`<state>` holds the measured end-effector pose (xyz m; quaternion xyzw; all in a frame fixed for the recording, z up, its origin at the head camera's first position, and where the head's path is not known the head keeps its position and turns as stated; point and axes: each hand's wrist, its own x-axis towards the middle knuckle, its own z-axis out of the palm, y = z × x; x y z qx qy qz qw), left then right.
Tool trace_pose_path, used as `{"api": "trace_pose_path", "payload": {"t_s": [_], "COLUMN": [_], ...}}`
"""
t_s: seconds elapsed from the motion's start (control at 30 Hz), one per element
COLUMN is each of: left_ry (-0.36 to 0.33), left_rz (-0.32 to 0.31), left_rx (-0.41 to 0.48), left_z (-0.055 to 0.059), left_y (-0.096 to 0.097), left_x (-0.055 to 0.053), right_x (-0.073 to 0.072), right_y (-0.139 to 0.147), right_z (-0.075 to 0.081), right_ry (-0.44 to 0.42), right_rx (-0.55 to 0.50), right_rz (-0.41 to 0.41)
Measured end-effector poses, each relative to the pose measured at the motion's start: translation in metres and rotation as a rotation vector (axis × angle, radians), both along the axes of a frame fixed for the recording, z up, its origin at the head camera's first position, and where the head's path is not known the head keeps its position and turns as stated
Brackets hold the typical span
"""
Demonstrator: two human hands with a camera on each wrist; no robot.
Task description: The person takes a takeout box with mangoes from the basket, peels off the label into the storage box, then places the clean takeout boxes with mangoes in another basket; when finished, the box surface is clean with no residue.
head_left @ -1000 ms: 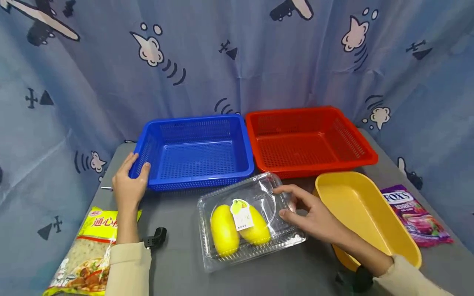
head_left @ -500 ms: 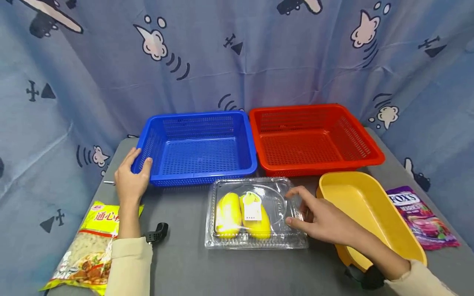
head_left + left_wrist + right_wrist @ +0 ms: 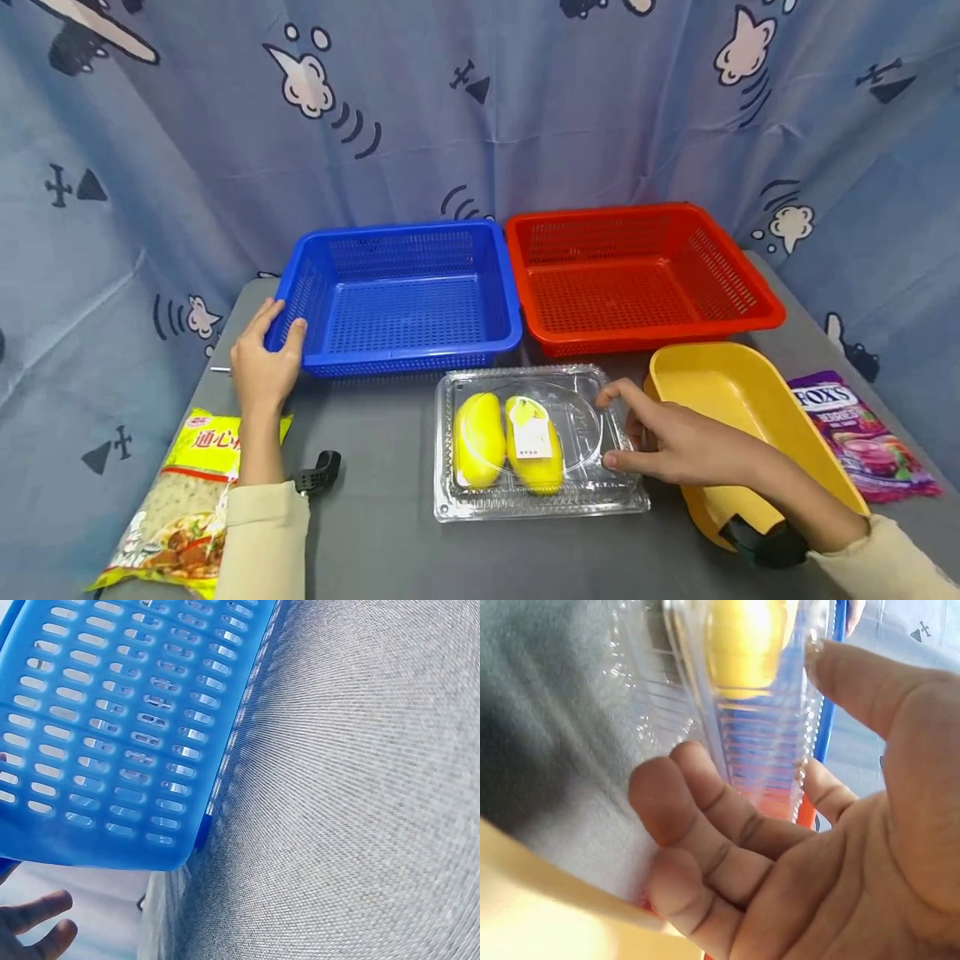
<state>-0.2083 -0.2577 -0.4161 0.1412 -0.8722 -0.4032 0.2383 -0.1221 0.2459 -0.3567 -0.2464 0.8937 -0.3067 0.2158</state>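
Note:
A clear plastic clamshell container (image 3: 592, 487) sits at the middle of the grey table, with two yellow mangoes (image 3: 480, 440) and a white label inside. My right hand (image 3: 675, 442) grips its right side: thumb and index finger are on the lid, the other fingers curled by the edge. In the right wrist view, those curled fingers (image 3: 697, 847) are beside the clear wall. At the front left corner of the blue basket (image 3: 405, 357), my left hand (image 3: 266, 358) touches the rim with spread fingers. The left wrist view shows loose fingers (image 3: 41, 911) just below the basket's slotted wall.
A red basket (image 3: 652, 333) adjoins the blue one on the right. In front of it stands a yellow tub (image 3: 720, 400), partly behind my right arm. A purple candy bag (image 3: 862, 437) lies at far right, a yellow pasta bag (image 3: 180, 500) at left. A patterned curtain (image 3: 405, 108) hangs behind.
The container has gone from slanted to squared with the table edge, then slid slightly right and nearer together with my right hand. My left hand stays at the blue basket.

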Motion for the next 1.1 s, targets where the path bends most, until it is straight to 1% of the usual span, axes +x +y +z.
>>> {"api": "trace_pose_path", "payload": {"t_s": [0.23, 0.33, 0.4, 0.43, 0.5, 0.57, 0.6, 0.67, 0.73, 0.77, 0.83, 0.9, 0.97, 1.03, 1.1], "left_ry": [-0.035, -0.04, -0.028, -0.011, 0.046, 0.139, 0.195, 0.298, 0.373, 0.397, 0.408, 0.383, 0.335, 0.262, 0.165], "left_rz": [-0.008, -0.018, -0.025, -0.029, -0.04, -0.069, -0.096, -0.181, -0.303, -0.373, -0.517, -0.646, -0.754, -0.849, -0.937], "left_rx": [0.005, -0.012, -0.031, -0.041, -0.06, -0.073, -0.073, -0.072, -0.067, -0.063, -0.047, -0.03, -0.009, 0.005, 0.0], "left_z": [0.004, 0.006, 0.01, 0.013, 0.022, 0.033, 0.039, 0.05, 0.058, 0.061, 0.064, 0.065, 0.065, 0.064, 0.063], "left_y": [0.002, 0.003, 0.004, 0.005, 0.009, 0.017, 0.022, 0.035, 0.05, 0.058, 0.075, 0.092, 0.107, 0.119, 0.128], "left_x": [0.003, 0.004, 0.005, 0.005, 0.006, 0.008, 0.009, 0.012, 0.014, 0.016, 0.019, 0.023, 0.027, 0.031, 0.035], "right_x": [-0.003, -0.004, -0.005, -0.005, -0.007, -0.01, -0.011, -0.014, -0.018, -0.02, -0.024, -0.028, -0.032, -0.035, -0.037], "right_y": [0.003, 0.002, 0.003, 0.003, 0.003, 0.002, 0.001, -0.004, -0.01, -0.014, -0.022, -0.031, -0.039, -0.047, -0.054], "right_z": [0.005, 0.008, 0.012, 0.015, 0.022, 0.029, 0.032, 0.038, 0.041, 0.042, 0.042, 0.039, 0.035, 0.031, 0.027], "right_ry": [-0.033, -0.058, -0.072, -0.073, -0.046, 0.008, 0.046, 0.125, 0.19, 0.217, 0.256, 0.281, 0.289, 0.289, 0.287], "right_rx": [0.033, 0.058, 0.082, 0.094, 0.115, 0.132, 0.131, 0.125, 0.108, 0.097, 0.071, 0.042, 0.01, -0.021, -0.038], "right_rz": [0.003, 0.004, 0.019, 0.029, 0.052, 0.063, 0.064, 0.057, 0.057, 0.056, 0.06, 0.058, 0.045, 0.038, 0.038]}}
